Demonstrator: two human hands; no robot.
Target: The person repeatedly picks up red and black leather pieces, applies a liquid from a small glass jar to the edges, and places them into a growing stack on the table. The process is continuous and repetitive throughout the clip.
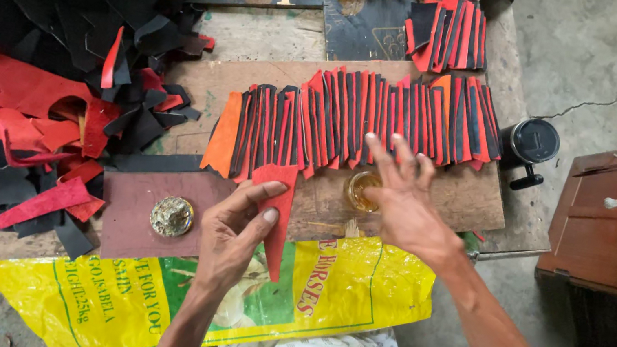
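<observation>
While a yellow printed sack [356, 288] is being kept spread across the near edge of the bench, a red leather piece [278, 218] is being held just above it by the left hand [232, 240]. The piece is being pinched between the thumb and the curled fingers at its left edge, with its pointed end hanging toward the sack. It is judged to be thin, light and limp, unlikely to slip and not fragile, so a pinch near an edge or the wider upper end is probably best. To the left, a round brass weight [171, 215] is being left on a maroon board [134, 208]. Farther in, the right hand [403, 201] is being held open with fingers spread, gripping nothing, its fingertips reaching the near edge of a row of red and black strips [350, 118] that are overlapped along a wooden board [469, 199]. Under that hand a small amber jar [359, 190] is partly being covered. At far left, loose offcuts [39, 48] are being piled.
</observation>
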